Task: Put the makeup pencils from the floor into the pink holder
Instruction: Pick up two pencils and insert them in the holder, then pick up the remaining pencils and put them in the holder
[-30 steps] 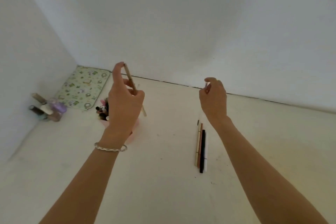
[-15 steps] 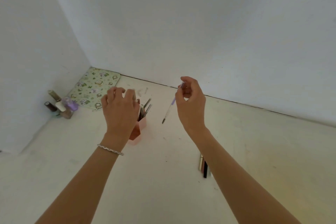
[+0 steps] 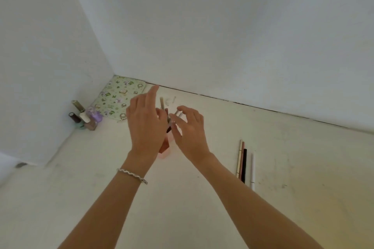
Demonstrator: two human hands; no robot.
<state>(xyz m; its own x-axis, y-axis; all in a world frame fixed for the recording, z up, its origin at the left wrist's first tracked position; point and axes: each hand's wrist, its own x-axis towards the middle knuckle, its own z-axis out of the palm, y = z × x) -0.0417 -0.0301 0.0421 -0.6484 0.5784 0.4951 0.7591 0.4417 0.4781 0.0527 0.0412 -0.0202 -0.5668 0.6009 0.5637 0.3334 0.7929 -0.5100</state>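
In the head view, several pencils (image 3: 162, 103) already stand in the pink holder (image 3: 165, 152), which is mostly hidden behind both hands. The left hand (image 3: 145, 125) and the right hand (image 3: 190, 131) hover over it, fingers loosely spread, gripping nothing that the blur lets me see. Four makeup pencils (image 3: 244, 164) lie side by side on the floor (image 3: 178, 198) well to the right, so I judge the job only partly done.

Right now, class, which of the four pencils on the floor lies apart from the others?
The white pencil, farthest right; the cream pencil, brown pencil and black pencil lie bunched together.
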